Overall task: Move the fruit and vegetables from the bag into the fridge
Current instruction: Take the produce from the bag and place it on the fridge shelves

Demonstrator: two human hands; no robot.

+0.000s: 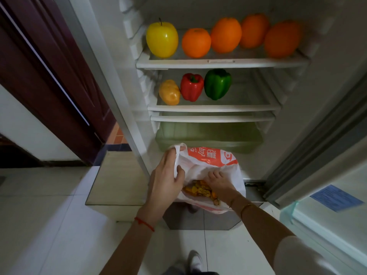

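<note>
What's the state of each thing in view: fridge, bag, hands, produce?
fridge door: open
bag: held open in front of the fridge
left hand: grips the bag's rim
right hand: reaching inside the bag
yellow apple: upright, top shelf
red pepper: second shelf
crisper drawer: closed

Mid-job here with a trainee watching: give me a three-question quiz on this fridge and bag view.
1. True or false: the glossy yellow apple sits on the same shelf as the red bell pepper.
2. How many round oranges are on the top white fridge shelf?
3. Which hand reaches inside the white and orange plastic bag: A) left hand, B) right hand?

Key
1. False: the apple is on the top shelf, the pepper on the one below, beside the shiny green bell pepper.
2. Four.
3. B; the left hand grips the bag's edge, holding it open.
</note>
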